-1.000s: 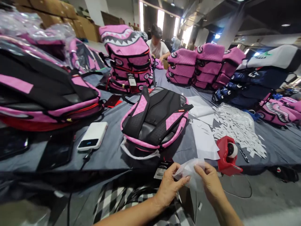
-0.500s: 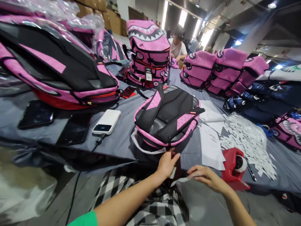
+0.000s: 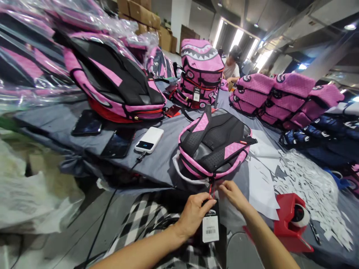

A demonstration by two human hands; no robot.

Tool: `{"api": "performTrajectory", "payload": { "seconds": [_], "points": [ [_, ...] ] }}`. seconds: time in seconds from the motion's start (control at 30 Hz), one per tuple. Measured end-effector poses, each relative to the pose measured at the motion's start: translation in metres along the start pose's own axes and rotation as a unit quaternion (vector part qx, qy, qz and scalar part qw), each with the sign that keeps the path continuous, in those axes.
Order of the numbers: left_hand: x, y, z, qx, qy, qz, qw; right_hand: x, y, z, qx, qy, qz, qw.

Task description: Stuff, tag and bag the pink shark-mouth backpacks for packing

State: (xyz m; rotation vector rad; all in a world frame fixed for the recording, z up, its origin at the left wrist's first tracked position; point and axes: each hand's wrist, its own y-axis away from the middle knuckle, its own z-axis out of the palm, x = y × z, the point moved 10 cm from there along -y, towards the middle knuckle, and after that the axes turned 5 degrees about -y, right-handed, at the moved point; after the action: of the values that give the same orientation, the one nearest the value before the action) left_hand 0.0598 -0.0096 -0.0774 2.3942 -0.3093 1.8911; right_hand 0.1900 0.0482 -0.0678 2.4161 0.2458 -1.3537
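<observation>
Hands have moved. A moment ago both of them held a thin clear bag, low down off the near edge of the counter (image 3: 157, 168). Now I can't see that bag in them. They have come up to the pink and black backpack (image 3: 214, 147), which lies on its front by the near edge, straps up.

The left hand (image 3: 195, 215) has its grip closed on a black hang tag (image 3: 211, 224) with a white barcode sticker. The tag hangs just past the near edge. A thin red string (image 3: 211, 188) runs from it up to the backpack. The right hand (image 3: 232, 194) has a narrow grip, fingertips pinched at that string, right beside the left thumb. So the work is now on the tag and its string, not on the bag.

The counter is covered in grey cloth. By the near right corner stands a red tape holder (image 3: 291, 220), next to a heap of small white paper slips (image 3: 311, 183). A white power bank (image 3: 149, 139) lies left of the backpack. Stacks of pink backpacks (image 3: 280, 99) fill the far right side. At the far end another person (image 3: 231, 69) is working. Brown cardboard boxes (image 3: 140, 11) stand behind.
</observation>
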Motion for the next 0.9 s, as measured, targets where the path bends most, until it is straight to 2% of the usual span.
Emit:
{"api": "performTrajectory", "payload": {
  "seconds": [0.1, 0.17, 0.23, 0.3, 0.37, 0.43, 0.47, 0.53, 0.6, 0.67, 0.8, 0.9],
  "points": [
    [0.015, 0.004, 0.025, -0.044, -0.159, 0.072, 0.984, 0.000, -0.007, -0.004, 0.113, -0.068, -0.005, 0.991],
    [0.017, 0.009, 0.034, -0.052, -0.247, 0.107, 0.962, -0.006, -0.004, -0.003, 0.138, -0.072, -0.013, 0.988],
    [0.015, 0.014, 0.032, -0.034, -0.252, 0.125, 0.959, -0.012, 0.000, -0.003, 0.155, -0.047, -0.021, 0.987],
    [0.005, 0.019, 0.014, 0.022, -0.173, 0.109, 0.979, -0.018, 0.002, -0.005, 0.168, -0.018, -0.036, 0.985],
    [-0.016, 0.023, -0.015, 0.121, -0.076, 0.046, 0.989, -0.022, 0.000, -0.007, 0.172, -0.008, -0.055, 0.984],
    [-0.041, 0.028, -0.038, 0.212, 0.005, -0.032, 0.977, -0.022, -0.002, -0.008, 0.166, -0.009, -0.062, 0.984],
    [-0.051, 0.028, -0.042, 0.233, 0.047, -0.064, 0.969, -0.021, -0.004, -0.008, 0.160, -0.009, -0.061, 0.985],
    [-0.061, 0.020, -0.034, 0.220, 0.145, -0.106, 0.959, -0.020, -0.006, -0.008, 0.149, -0.009, -0.058, 0.987],
    [-0.061, 0.007, -0.017, 0.173, 0.237, -0.131, 0.947, -0.019, -0.007, -0.007, 0.144, -0.008, -0.058, 0.988],
    [-0.059, -0.001, -0.003, 0.154, 0.300, -0.158, 0.928, -0.018, -0.007, -0.007, 0.143, -0.006, -0.058, 0.988],
    [-0.071, -0.001, 0.013, 0.197, 0.376, -0.232, 0.875, -0.017, -0.007, -0.007, 0.114, -0.002, -0.065, 0.991],
    [-0.077, -0.008, 0.025, 0.199, 0.400, -0.263, 0.855, -0.019, -0.004, -0.014, 0.092, 0.042, -0.085, 0.991]
  ]
}}
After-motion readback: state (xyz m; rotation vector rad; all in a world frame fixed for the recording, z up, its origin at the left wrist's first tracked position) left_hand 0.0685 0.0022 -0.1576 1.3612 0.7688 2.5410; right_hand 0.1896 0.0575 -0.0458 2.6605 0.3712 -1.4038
